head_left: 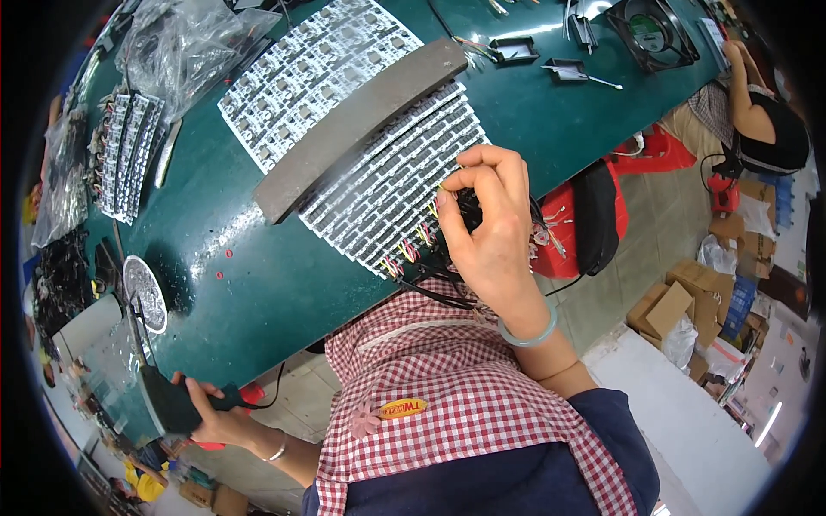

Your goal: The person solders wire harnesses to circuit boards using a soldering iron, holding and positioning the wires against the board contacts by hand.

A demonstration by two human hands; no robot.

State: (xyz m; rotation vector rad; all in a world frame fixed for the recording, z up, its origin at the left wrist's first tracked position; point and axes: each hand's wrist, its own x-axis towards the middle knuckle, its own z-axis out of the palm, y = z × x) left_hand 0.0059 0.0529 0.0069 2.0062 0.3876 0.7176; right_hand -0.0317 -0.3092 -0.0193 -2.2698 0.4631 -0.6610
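My left hand (pixel 222 423) grips the dark green handle of a soldering gun (pixel 165 402), whose thin tip reaches up by a round silvery dish (pixel 155 301). My right hand (pixel 492 225) pinches a thin yellowish wire at the near edge of a fan of white-and-black circuit boards (pixel 387 193). Bunches of coloured wires (pixel 408 250) run along that edge, with black cables below them. Across the boards lies a long dark grey bar (pixel 361 129), and beyond it spreads another patch of boards (pixel 323 73) with square chips. My right palm and fingers partly hide the wires under them.
The green table (pixel 258 335) holds a small stack of boards (pixel 129 159) and clear plastic bags (pixel 185 52) at the left. A black fan (pixel 654 34) and small black cases (pixel 514 50) lie at the far right. Red stools (pixel 559 228) stand beside the table; another person sits beyond.
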